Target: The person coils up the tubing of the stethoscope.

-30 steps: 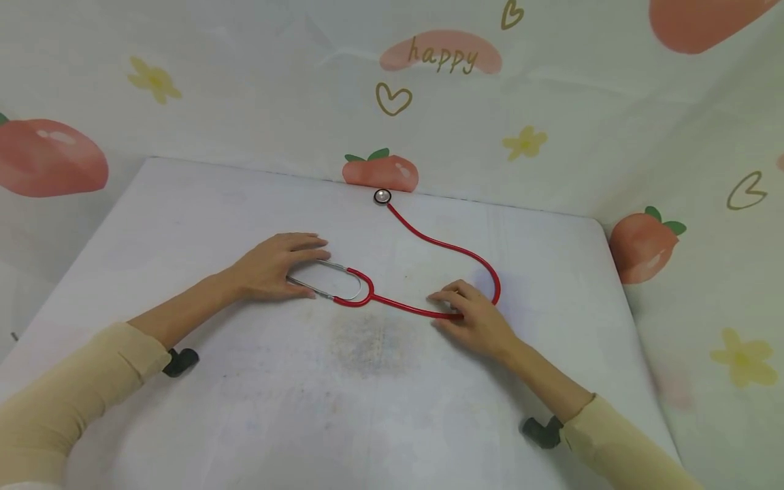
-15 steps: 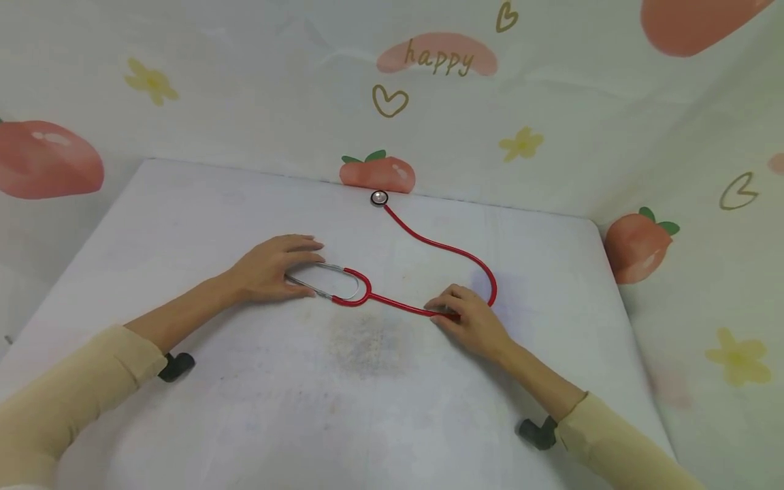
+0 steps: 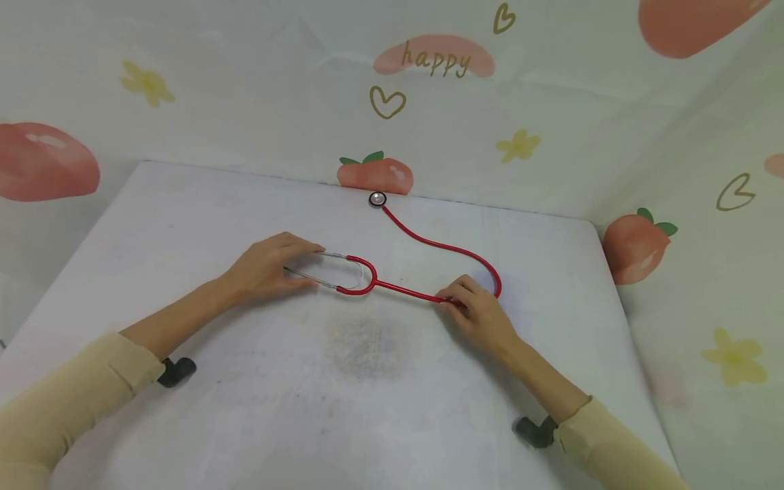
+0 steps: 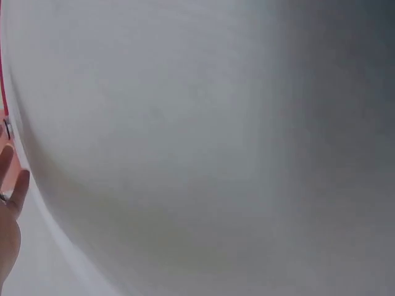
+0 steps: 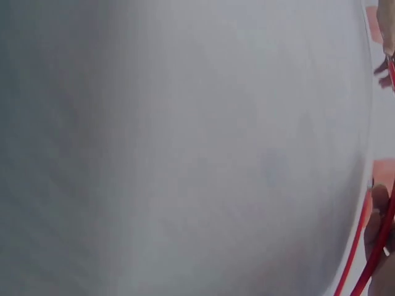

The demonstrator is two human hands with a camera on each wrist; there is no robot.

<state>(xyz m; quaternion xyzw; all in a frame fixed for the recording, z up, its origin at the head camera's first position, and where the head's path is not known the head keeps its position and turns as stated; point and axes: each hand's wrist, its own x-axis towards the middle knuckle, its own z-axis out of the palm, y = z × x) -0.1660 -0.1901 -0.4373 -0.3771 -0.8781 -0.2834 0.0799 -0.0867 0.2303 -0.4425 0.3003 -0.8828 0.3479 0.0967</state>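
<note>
A stethoscope with red tubing [image 3: 404,290] stretches across the white table. My left hand [image 3: 266,265] holds its two metal ear tubes [image 3: 312,277], thumb on the near one and fingers at the far one; the earpieces are hidden in the palm. My right hand [image 3: 484,313] pinches the red tube right of the Y-shaped fork [image 3: 372,273]. From there the tube curves back to the round chest piece [image 3: 378,199] near the table's rear edge. In the right wrist view the tube [image 5: 381,243] crosses the fingers. The left wrist view catches only part of the left hand [image 4: 11,203] at its edge.
The white table [image 3: 245,422] meets a printed curtain [image 3: 257,102] at the back and on the right side. Black camera mounts, one at the left wrist [image 3: 177,372] and one at the right wrist [image 3: 535,431], hang beneath the sleeves.
The right fingers have closed around the red tube. The fork and the tube between the hands have shifted slightly away from me, and the left hand's finger and thumb are spread wider.
</note>
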